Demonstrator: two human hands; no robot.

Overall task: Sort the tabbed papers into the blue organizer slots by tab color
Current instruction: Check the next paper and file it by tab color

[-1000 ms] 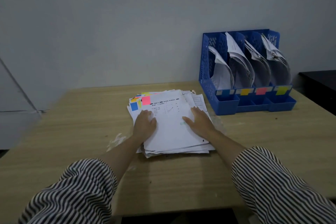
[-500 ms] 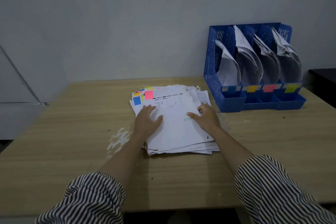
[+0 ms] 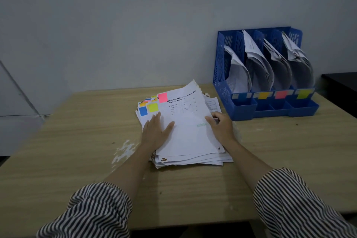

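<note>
On the wooden table (image 3: 77,141), a stack of tabbed papers (image 3: 185,152), top sheet (image 3: 189,121) with pink tab (image 3: 162,97) lifted at its far edge, left hand (image 3: 156,131) flat on the stack with fingers straight, right hand (image 3: 220,127) pinching the sheet's right edge, blue organizer (image 3: 241,110) far right with papers in all four slots, grey wall (image 3: 135,25) behind.

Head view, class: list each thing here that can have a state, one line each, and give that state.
Top sheet: pink-tabbed, far edge lifted off the stack.
Paper stack: lying flat on the table, untidy.
Left hand: open, pressing flat on the papers.
Right hand: fingers curled at the top sheet's right edge.
Blue organizer: upright, all four slots holding papers.
Slot labels: blue, orange, pink, yellow, left to right.
</note>
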